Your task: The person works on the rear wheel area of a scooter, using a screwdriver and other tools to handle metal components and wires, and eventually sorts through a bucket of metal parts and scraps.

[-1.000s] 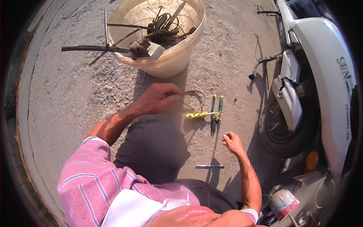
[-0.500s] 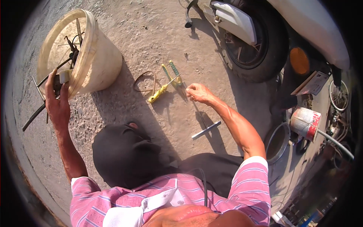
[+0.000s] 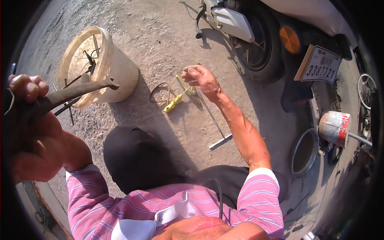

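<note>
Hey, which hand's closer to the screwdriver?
Right. In view, the right hand is by the tip of the screwdriver; the left hand is well off to its left, gripping a bar.

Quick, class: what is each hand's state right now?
Left hand: closed, holding a bar.
Right hand: open, fingers loosely bent, nothing visible in it.
</note>
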